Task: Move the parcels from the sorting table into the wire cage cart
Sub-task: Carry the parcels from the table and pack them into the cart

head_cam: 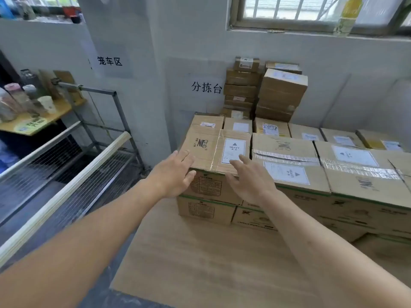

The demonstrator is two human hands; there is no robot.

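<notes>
A grey-walled stockroom with a barred window (311, 10): paper signs reading "笼车区" (110, 61) and "分拣台" (206, 87) are taped to the wall, the first above the wire cage cart (73, 174) at the left, the second above the wooden sorting table (211, 258). Cardboard parcels crowd the table's far side, stacked two layers deep in front, with taller stacks of smaller boxes (262, 90) against the wall.

A person reaches both bare arms toward the leftmost front parcel (206, 143), a taped brown carton bearing a white "HEAVY" label (234, 151) on its lid, sitting on top of another carton (205, 210). The left hand (175, 174) lies on the carton's near left corner, fingers straight on the lid and thumb down against the front face. The right hand (251, 181) hovers at the near right edge, fingers spread and straight over the label, gripping nothing; whether it touches the lid cannot be told.

A neighbouring "HEAVY" carton (287, 161) sits just beside it to the right. Beyond the cart, a yellow-topped side table (44, 121) holds jars and a paper cup (47, 104).
</notes>
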